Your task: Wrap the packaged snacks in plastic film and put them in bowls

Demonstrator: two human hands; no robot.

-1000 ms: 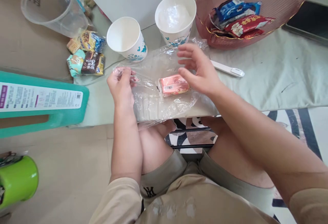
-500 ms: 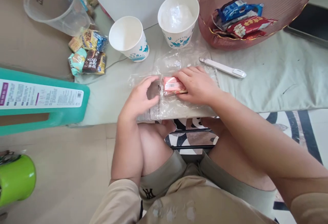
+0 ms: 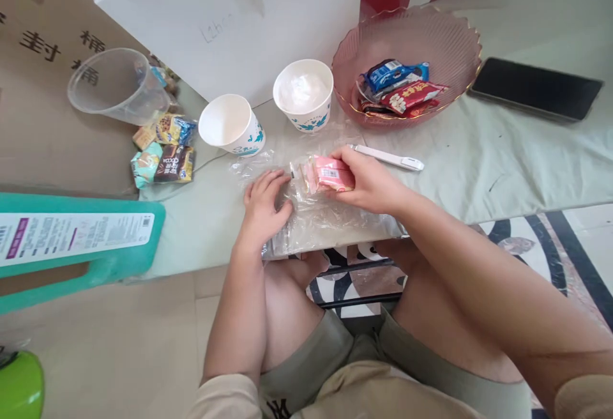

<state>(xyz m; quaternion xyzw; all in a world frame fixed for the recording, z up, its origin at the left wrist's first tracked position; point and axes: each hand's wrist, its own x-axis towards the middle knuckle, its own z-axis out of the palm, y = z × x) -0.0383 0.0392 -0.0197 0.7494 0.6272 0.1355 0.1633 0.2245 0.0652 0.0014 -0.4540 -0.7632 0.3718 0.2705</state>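
Note:
A small pink snack packet [image 3: 330,175] is in my right hand [image 3: 371,182], thumb and fingers closed around its right end. Beneath it a clear plastic bag [image 3: 316,221] lies spread on the cloth. My left hand [image 3: 265,205] rests on the bag's left part, fingers apart and curved, with no object visible in it. Just beyond my right hand lies a white utility knife [image 3: 390,157]. Two paper cups with blue leaf prints stand behind the bag: the left cup [image 3: 232,125] looks bare inside, and the right cup [image 3: 304,94] holds clear crumpled plastic.
A pink glass bowl [image 3: 349,96] with several snack packets stands behind, beside a black phone [image 3: 536,87]. To the left are wrapped snacks [image 3: 165,163], a tipped clear plastic tub [image 3: 117,87] and a teal container [image 3: 119,250]. White and brown boxes stand at the back.
My right hand has lifted the pink packet slightly, tilting it. My left hand has settled onto the plastic bag. The camera view has shifted, showing more of the table's back.

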